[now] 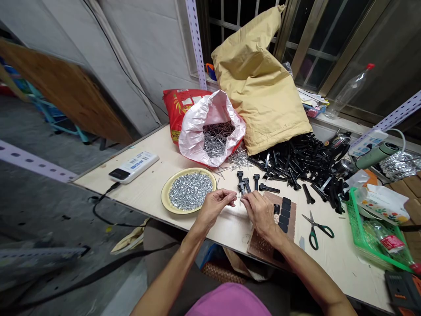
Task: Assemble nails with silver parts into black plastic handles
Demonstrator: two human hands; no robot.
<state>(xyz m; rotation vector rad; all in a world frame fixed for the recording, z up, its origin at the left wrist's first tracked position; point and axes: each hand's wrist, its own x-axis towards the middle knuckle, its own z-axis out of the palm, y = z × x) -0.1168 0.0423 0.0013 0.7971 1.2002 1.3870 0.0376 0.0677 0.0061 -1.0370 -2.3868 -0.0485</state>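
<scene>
My left hand [215,205] and my right hand [259,211] meet over the table's near edge, fingertips pinched together on a thin metal pin [237,198] between them. Just left of them stands a yellow plate [166,189] heaped with small silver parts. Under my right hand lies a brown board [263,245] with a row of black pieces [284,211] set into it. A few black plastic pegs [255,181] stand just beyond my fingers. Behind them gapes a pink-lined bag [194,131] of long metal nails.
A big pile of black plastic parts [302,162] spreads at the right under a tan paper sack [263,87]. Green-handled scissors [315,228], a green basket [353,219], a white power strip [133,166] and a clear bottle [350,90] lie around.
</scene>
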